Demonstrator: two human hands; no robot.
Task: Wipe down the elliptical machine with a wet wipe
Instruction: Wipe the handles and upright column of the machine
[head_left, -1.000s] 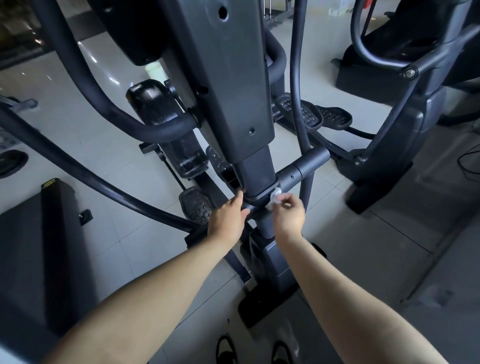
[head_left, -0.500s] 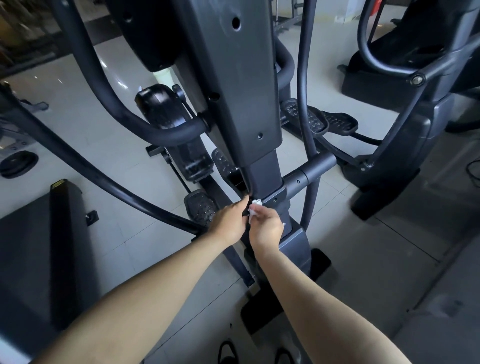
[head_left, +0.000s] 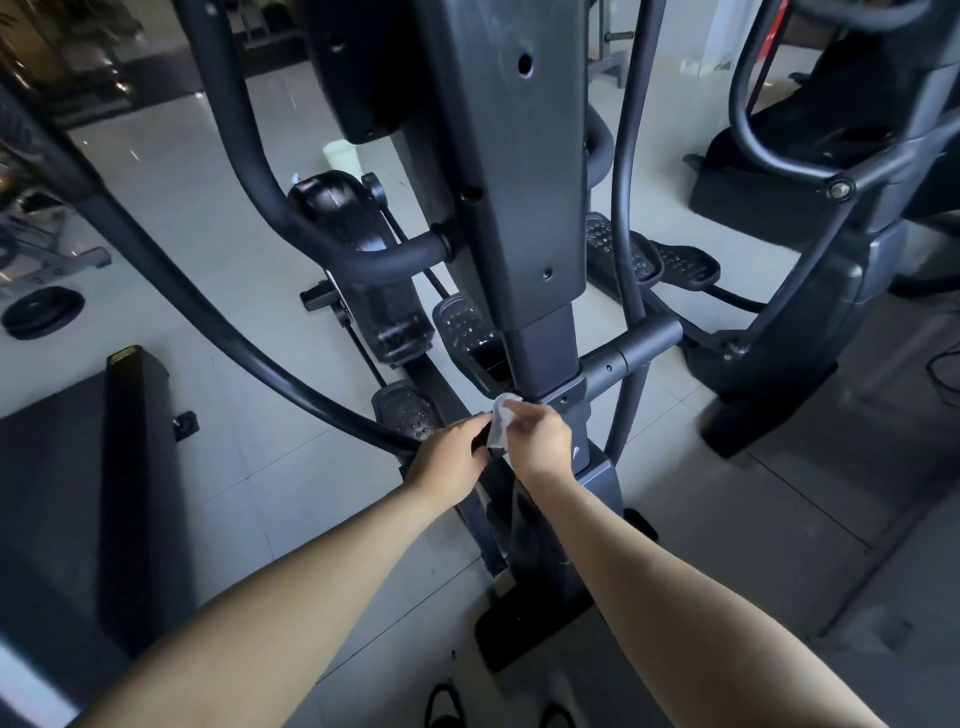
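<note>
Wet wipe (head_left: 500, 426) at the elliptical machine (head_left: 519, 208) post
Right hand (head_left: 540, 441) fingers pinch the wipe by the post's base — left hand (head_left: 449, 462) just beside; cannot tell its hold

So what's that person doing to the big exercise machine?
A person is wiping down the elliptical machine. Their right hand holds a white wet wipe and presses it low on the centre post, near where the crossbar joins. The left hand reaches in right beside the wipe, against the frame. Whether it touches the wipe is hard to tell.
</note>
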